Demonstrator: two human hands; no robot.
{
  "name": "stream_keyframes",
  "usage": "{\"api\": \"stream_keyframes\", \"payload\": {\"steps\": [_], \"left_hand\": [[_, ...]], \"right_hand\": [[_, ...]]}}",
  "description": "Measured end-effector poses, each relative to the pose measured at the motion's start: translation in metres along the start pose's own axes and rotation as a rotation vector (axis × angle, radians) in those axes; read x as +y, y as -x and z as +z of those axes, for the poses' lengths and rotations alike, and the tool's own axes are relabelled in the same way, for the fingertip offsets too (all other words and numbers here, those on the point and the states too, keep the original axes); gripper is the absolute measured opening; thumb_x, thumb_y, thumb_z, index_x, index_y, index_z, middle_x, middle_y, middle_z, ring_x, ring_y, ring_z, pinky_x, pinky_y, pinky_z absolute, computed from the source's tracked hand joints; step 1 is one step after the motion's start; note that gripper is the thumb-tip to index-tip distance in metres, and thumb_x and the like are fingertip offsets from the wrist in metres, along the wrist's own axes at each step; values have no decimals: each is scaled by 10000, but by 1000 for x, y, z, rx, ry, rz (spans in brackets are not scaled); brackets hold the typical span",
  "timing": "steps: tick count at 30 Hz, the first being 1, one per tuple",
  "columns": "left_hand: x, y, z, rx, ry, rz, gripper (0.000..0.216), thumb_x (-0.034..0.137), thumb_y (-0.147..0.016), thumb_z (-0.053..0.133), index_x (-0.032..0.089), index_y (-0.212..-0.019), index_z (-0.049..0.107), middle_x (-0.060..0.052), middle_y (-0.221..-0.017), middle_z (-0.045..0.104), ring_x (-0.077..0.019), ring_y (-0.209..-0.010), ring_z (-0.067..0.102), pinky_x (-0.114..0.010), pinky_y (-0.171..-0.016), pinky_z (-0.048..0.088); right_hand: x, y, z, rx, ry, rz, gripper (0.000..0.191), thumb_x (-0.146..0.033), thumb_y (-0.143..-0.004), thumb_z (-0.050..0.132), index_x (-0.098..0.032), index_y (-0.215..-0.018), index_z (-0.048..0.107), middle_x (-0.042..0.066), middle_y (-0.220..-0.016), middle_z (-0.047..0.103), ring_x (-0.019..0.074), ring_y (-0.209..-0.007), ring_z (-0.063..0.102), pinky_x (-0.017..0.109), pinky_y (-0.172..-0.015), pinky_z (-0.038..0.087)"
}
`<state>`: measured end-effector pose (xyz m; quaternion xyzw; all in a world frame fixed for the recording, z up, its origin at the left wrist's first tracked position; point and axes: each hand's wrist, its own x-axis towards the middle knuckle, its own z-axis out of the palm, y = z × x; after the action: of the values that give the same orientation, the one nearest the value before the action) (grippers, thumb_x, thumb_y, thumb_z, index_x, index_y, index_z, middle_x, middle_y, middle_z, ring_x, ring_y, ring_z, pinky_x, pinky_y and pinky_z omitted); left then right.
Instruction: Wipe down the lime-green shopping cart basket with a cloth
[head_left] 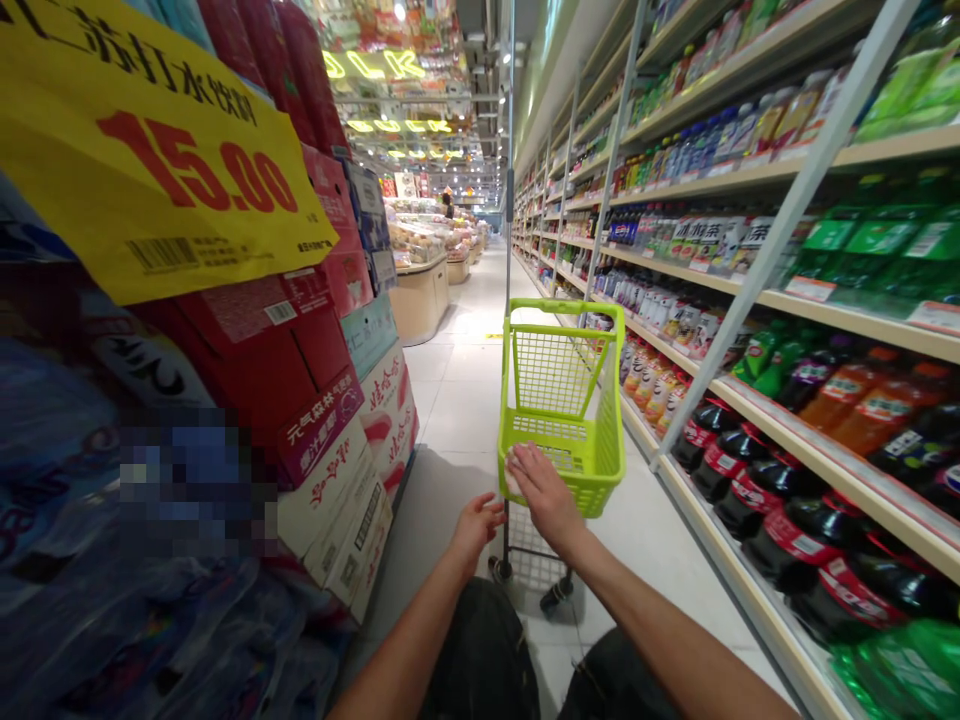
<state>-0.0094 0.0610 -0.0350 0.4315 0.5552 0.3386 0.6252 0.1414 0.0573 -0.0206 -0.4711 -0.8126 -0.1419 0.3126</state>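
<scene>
A lime-green shopping cart basket [564,400] stands in front of my knees on a wheeled frame. My right hand [544,492] is at the basket's near left corner, fingers extended and close together. Under those fingers shows a small whitish cloth [513,474], pressed against the green rim; most of it is hidden by the hand. To the left and slightly lower, my left hand [478,526] is apart from the basket, with loosely curled, separated fingers and nothing visible in them.
Stacked drink cartons [330,465] and wrapped bottle packs [150,610] rise on the left under a yellow price sign [187,170]. Shelves of bottles [810,530] line the right side. A thin pole [511,200] stands beside the cart. Bulk-goods counters [420,300] stand farther along the tiled aisle.
</scene>
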Motion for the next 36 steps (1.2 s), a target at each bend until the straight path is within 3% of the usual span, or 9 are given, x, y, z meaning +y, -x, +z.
{"api": "stream_keyframes", "payload": {"steps": [4, 6, 8, 13, 18, 23, 28, 32, 36], "left_hand": [[-12, 1, 3, 33, -136, -23, 410, 87, -697, 412, 153, -1092, 499, -122, -1128, 596, -154, -870, 627, -261, -659, 462], [-18, 0, 8, 23, -180, -19, 399, 63, -675, 428, 148, -1051, 530, -120, -1086, 618, -162, -847, 630, -263, -652, 464], [-22, -4, 14, 18, -215, -2, 398, 44, -661, 437, 147, -1029, 546, -111, -1070, 624, -163, -862, 624, -257, -668, 465], [-22, -19, 44, -3, -292, 65, 420, 9, -657, 422, 104, -1048, 540, -113, -1096, 606, -155, -962, 584, -228, -762, 451], [-25, -15, 72, -77, -387, 152, 402, -12, -630, 462, 59, -1009, 576, -129, -1049, 625, -162, -979, 568, -229, -863, 415], [-25, -14, 71, -80, -467, 170, 399, -20, -641, 440, 84, -1000, 580, -107, -1050, 629, -160, -987, 564, -251, -881, 413], [-25, -15, 65, -54, -547, 168, 369, 13, -669, 453, 76, -1013, 572, -108, -1038, 630, -152, -965, 571, -236, -862, 420], [-23, -10, 69, -34, -601, 172, 366, 21, -670, 453, 109, -1003, 578, -80, -1032, 638, -145, -949, 580, -232, -853, 427], [-11, -7, 69, 24, -637, 255, 457, 23, -694, 411, 132, -1127, 509, -67, -1173, 567, -139, -1063, 517, -237, -949, 357]], "right_hand": [[5, 36, 25, -225, 3, 40, 375, -84, -859, 358, -191, -1183, 512, 53, -1266, 501, 154, -1216, 391, 364, -982, 378], [8, 59, 32, -251, 26, 64, 369, -87, -862, 354, -196, -1171, 523, 48, -1235, 531, 146, -1173, 445, 342, -949, 416], [13, 67, 28, -143, 50, 16, 351, -93, -865, 359, -196, -1145, 544, 45, -1228, 537, 167, -1201, 413, 369, -951, 415], [36, 50, -7, 235, 162, 14, 329, -73, -857, 384, -159, -1120, 561, 87, -1253, 509, 227, -1287, 259, 454, -981, 369], [43, 66, -1, 148, 205, -81, 323, -63, -853, 395, -155, -1114, 561, 60, -1204, 555, 225, -1268, 302, 423, -923, 441], [38, 72, -8, 75, 175, -135, 309, -118, -879, 370, -163, -1113, 567, 49, -1192, 565, 196, -1234, 364, 363, -910, 466], [67, 100, -23, 187, 177, 43, 367, -68, -861, 350, -167, -1163, 535, 74, -1243, 517, 205, -1269, 295, 428, -983, 391], [77, 134, -13, 149, 203, 86, 356, -107, -876, 331, -193, -1142, 552, 61, -1138, 600, 165, -1213, 392, 348, -907, 474], [59, 111, -15, 152, 159, 64, 381, -86, -870, 326, -197, -1176, 525, 65, -1235, 527, 190, -1250, 332, 401, -956, 427]]}}
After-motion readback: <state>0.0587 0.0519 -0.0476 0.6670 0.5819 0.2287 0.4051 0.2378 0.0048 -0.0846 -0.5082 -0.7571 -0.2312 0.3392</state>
